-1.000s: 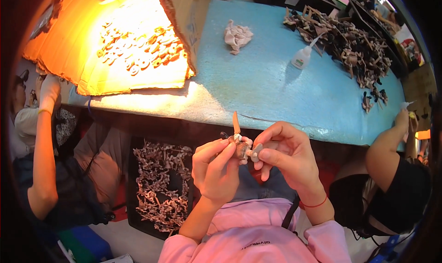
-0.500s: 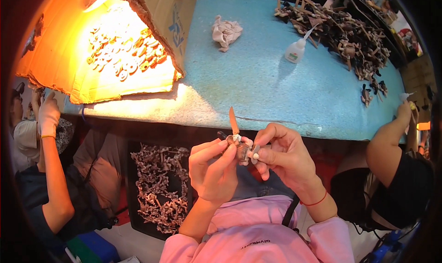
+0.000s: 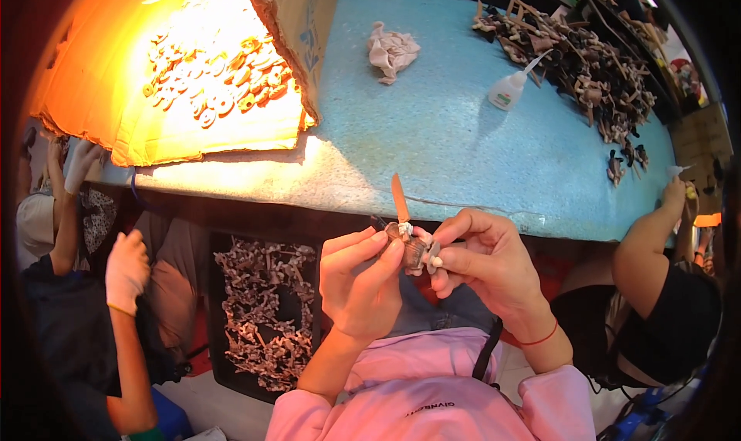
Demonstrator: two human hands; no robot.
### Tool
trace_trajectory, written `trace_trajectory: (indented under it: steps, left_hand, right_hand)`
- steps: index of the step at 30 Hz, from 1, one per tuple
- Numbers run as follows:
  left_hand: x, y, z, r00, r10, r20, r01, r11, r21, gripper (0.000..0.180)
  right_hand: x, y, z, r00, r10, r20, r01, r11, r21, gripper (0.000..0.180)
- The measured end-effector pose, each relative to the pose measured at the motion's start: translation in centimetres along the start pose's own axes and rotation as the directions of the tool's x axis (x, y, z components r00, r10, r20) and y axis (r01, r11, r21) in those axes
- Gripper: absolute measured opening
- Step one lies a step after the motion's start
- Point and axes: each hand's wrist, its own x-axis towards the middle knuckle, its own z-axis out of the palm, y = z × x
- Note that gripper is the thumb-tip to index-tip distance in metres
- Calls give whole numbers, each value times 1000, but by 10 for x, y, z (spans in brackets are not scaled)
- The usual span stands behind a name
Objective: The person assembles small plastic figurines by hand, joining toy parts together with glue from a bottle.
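Observation:
In front of my chest, just off the near edge of the table, I hold a small painted figurine [image 3: 414, 249]. A flat brown blade-shaped piece [image 3: 399, 200] sticks up from its top. My left hand [image 3: 356, 283] pinches the figurine's left side between thumb and fingers. The thumb and fingers of my right hand [image 3: 494, 262] close on its right side, where a small grey piece with a pale round knob [image 3: 436, 262] shows at the fingertips. Whether that piece is fixed to the figurine, I cannot tell. My fingers hide part of the figurine.
A black crate [image 3: 266, 317] of small figurine parts stands low at left. On the blue table [image 3: 370, 147] are a lamp-lit cardboard box [image 3: 255, 137] with ring-like pieces, a crumpled cloth [image 3: 392, 52], a white dropper bottle [image 3: 507, 89] and a figurine heap [image 3: 594, 78]. People sit on both sides.
The view has shifted slightly. My hands keep nearly the same grip on the figurine. At left, a co-worker's gloved hand has come down from the table edge toward their lap.

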Motion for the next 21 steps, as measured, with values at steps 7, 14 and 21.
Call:
trace_trajectory:
  steps: [7, 14, 21]
  left_hand:
    - [2, 0, -3, 1000, 12, 7, -12, 1000, 29, 25]
    - [4, 3, -6, 998, 52, 21, -53, 997, 64, 27]
    - [3, 7, -4, 999, 26, 20, -27, 999, 25, 33]
  right_hand:
    - [1, 2, -1, 999, -30, 33, 29, 1000, 4, 10]
    - [-3, 5, 4, 999, -52, 12, 51, 998, 42, 10]
    - [-9, 6, 12, 980, -196, -27, 194, 978, -81, 10]
